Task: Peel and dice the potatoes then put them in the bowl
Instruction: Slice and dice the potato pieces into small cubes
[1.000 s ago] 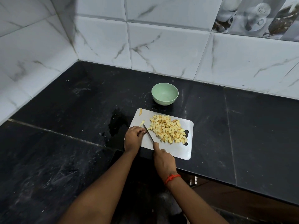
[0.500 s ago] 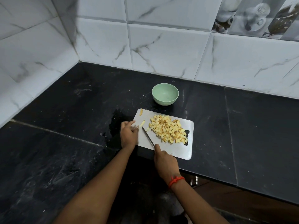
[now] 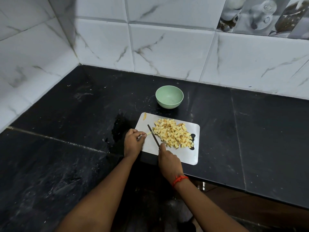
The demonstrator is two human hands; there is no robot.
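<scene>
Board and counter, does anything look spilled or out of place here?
Two things. A lone potato strip lies at the board's far left corner, apart from the diced pile. Left of the board, a wet-looking patch spreads on the counter, perhaps spilled water.

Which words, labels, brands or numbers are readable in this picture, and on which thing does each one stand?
None can be read.
The green bowl, the cutting board and the knife show no print.
The patterned wall tiles carry only a blurred picture, without letters.
</scene>
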